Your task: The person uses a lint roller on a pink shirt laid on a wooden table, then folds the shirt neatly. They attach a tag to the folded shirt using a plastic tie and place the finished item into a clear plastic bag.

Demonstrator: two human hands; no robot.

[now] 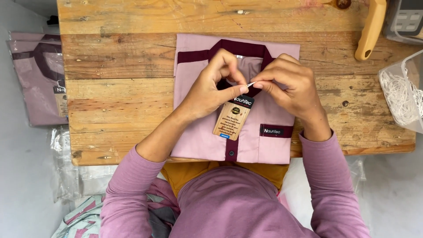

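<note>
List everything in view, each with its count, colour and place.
folded shirt: one, pale pink with maroon collar and trim, centre of table
hang tag: one, tan card with black top, on the shirt's front
white loop: one, pinched between both hands' fingertips
table: one, worn bare wood
bagged shirt: at least one, pink, in clear plastic, far left
handle: one, yellow-tan, top right
clear tub: one, holding white loops, right edge
left hand: one, at the collar
right hand: one, at the collar
</note>
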